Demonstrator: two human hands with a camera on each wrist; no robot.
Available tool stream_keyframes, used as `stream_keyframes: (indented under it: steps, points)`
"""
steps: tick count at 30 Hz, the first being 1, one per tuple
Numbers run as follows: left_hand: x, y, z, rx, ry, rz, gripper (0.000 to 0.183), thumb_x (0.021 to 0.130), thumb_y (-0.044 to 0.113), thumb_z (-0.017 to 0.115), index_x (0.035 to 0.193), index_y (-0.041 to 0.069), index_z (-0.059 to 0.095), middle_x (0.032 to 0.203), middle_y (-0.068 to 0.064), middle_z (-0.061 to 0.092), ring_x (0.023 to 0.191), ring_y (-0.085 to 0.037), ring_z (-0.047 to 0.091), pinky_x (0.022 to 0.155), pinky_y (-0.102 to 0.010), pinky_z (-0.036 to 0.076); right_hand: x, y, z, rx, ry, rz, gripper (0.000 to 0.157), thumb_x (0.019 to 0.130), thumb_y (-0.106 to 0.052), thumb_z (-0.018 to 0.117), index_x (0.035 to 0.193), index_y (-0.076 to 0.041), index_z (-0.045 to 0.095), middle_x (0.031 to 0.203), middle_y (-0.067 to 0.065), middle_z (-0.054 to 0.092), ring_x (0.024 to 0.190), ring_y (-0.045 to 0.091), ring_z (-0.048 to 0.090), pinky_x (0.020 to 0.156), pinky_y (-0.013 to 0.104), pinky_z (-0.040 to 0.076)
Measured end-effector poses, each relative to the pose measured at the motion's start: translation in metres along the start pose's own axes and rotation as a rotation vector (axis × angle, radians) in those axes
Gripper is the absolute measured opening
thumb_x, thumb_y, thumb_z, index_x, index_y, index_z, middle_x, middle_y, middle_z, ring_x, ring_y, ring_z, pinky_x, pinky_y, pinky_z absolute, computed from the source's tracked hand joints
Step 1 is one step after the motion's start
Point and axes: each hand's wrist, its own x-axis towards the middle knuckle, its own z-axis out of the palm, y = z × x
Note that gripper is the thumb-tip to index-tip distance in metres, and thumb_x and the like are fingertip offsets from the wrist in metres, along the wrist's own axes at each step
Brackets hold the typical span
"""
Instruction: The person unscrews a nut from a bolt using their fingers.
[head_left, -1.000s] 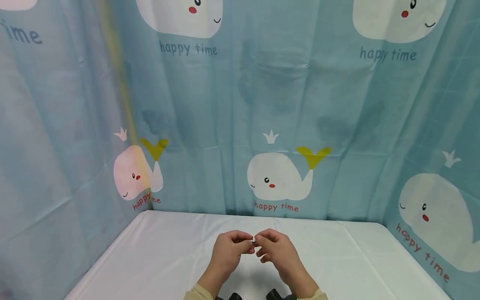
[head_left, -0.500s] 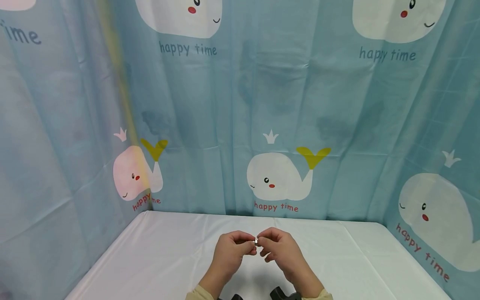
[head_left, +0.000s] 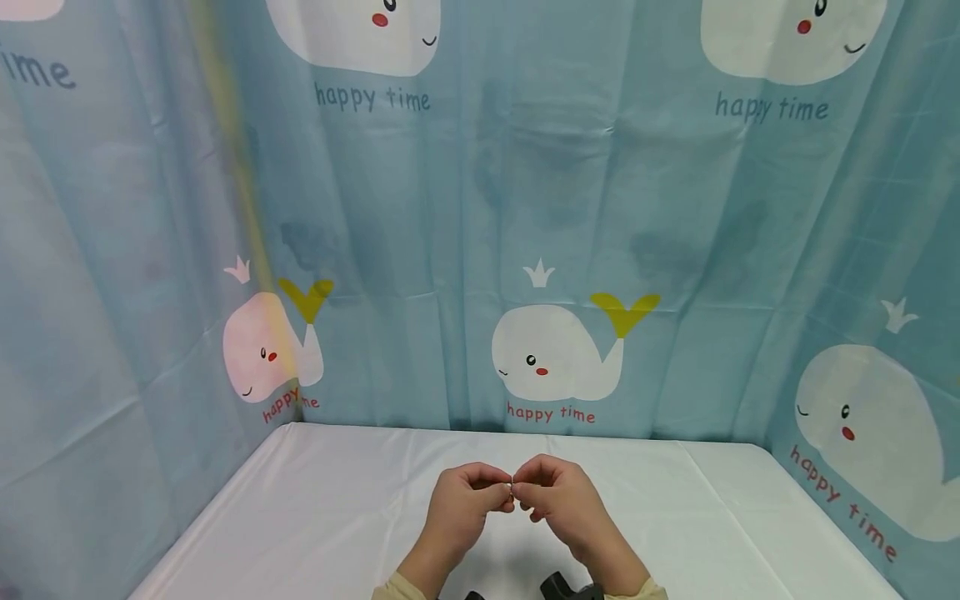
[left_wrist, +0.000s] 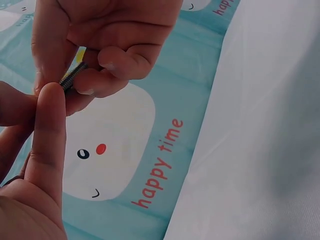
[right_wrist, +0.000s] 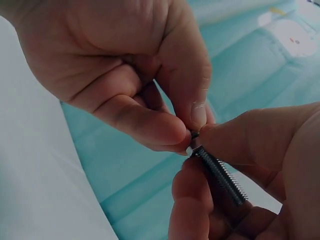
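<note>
Close over the table, both hands meet fingertip to fingertip on a small metal bolt (right_wrist: 222,177), its ribbed dark shaft pointing into the right palm. The right hand (head_left: 558,496) holds the bolt between thumb and fingers. From the other side, the left hand (head_left: 461,504) pinches its end between thumb and forefinger. A shiny collar (right_wrist: 192,151) sits at that end; I cannot tell whether it is a nut or the bolt's head. In the left wrist view, part of the threaded shaft (left_wrist: 73,76) shows between the fingers. Fingertips hide most of it in the head view.
A white cloth covers the table (head_left: 322,517). Behind and beside it hang blue curtains (head_left: 405,350) printed with white whales. Black wrist gear (head_left: 558,586) shows below the hands, near beige sleeves (head_left: 401,587).
Both hands have shifted slightly right, the fingertips staying together. The bright metal seen between them half a second ago is now mostly covered in the head view.
</note>
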Motion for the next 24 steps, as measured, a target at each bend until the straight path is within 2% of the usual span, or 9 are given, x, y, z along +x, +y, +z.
stream_keyframes:
  steps: [4, 8, 12, 17, 20, 24]
  points:
    - [-0.0003, 0.0014, 0.0003, 0.001, 0.007, -0.003, 0.009, 0.085, 0.003, 0.069, 0.092, -0.002, 0.074, 0.080, -0.011, 0.071, 0.071, -0.023, 0.070, 0.074, -0.033, 0.060, -0.0004, -0.0012, -0.0005, 0.017, 0.018, 0.004, 0.018, 0.091, -0.018, 0.071, 0.097, -0.001, 0.071, 0.090, 0.010, 0.067, 0.073, 0.025, 0.062, 0.062, 0.035, 0.055]
    - [-0.0005, 0.0028, 0.0017, -0.013, 0.012, -0.005, 0.010, 0.084, 0.002, 0.068, 0.092, -0.003, 0.073, 0.083, -0.011, 0.071, 0.071, -0.024, 0.070, 0.074, -0.034, 0.060, -0.0004, -0.0001, -0.0006, 0.028, -0.006, 0.020, 0.026, 0.096, -0.027, 0.068, 0.100, -0.001, 0.070, 0.087, 0.009, 0.068, 0.069, 0.022, 0.062, 0.060, 0.032, 0.054]
    - [-0.0005, 0.0036, 0.0028, -0.025, 0.009, -0.008, 0.009, 0.084, 0.001, 0.068, 0.091, -0.002, 0.074, 0.083, -0.012, 0.071, 0.071, -0.024, 0.070, 0.073, -0.034, 0.060, -0.0006, 0.0003, -0.0004, 0.001, -0.021, 0.006, 0.022, 0.096, -0.023, 0.068, 0.097, -0.002, 0.072, 0.084, 0.009, 0.069, 0.067, 0.022, 0.060, 0.059, 0.031, 0.053]
    - [-0.0010, 0.0038, 0.0022, -0.018, 0.009, -0.008, 0.008, 0.085, 0.002, 0.069, 0.090, -0.002, 0.074, 0.081, -0.012, 0.071, 0.070, -0.023, 0.069, 0.073, -0.033, 0.060, -0.0016, -0.0018, 0.0003, -0.027, 0.003, -0.015, 0.013, 0.089, -0.016, 0.073, 0.095, -0.004, 0.071, 0.087, 0.008, 0.067, 0.072, 0.024, 0.061, 0.061, 0.035, 0.053]
    - [-0.0017, 0.0049, 0.0021, -0.009, 0.019, -0.003, 0.008, 0.085, 0.002, 0.069, 0.090, -0.002, 0.073, 0.080, -0.011, 0.070, 0.070, -0.023, 0.069, 0.073, -0.033, 0.060, -0.0017, -0.0033, 0.0007, -0.005, 0.011, -0.011, 0.016, 0.089, -0.015, 0.073, 0.098, -0.002, 0.070, 0.089, 0.009, 0.066, 0.074, 0.025, 0.062, 0.061, 0.035, 0.054]
    - [-0.0020, 0.0068, 0.0027, -0.006, 0.030, -0.002, 0.008, 0.086, 0.003, 0.070, 0.091, -0.001, 0.074, 0.082, -0.011, 0.071, 0.071, -0.023, 0.070, 0.073, -0.033, 0.060, -0.0011, -0.0043, 0.0006, 0.005, -0.003, -0.001, 0.023, 0.095, -0.024, 0.068, 0.101, -0.001, 0.068, 0.088, 0.009, 0.067, 0.071, 0.024, 0.062, 0.060, 0.033, 0.054]
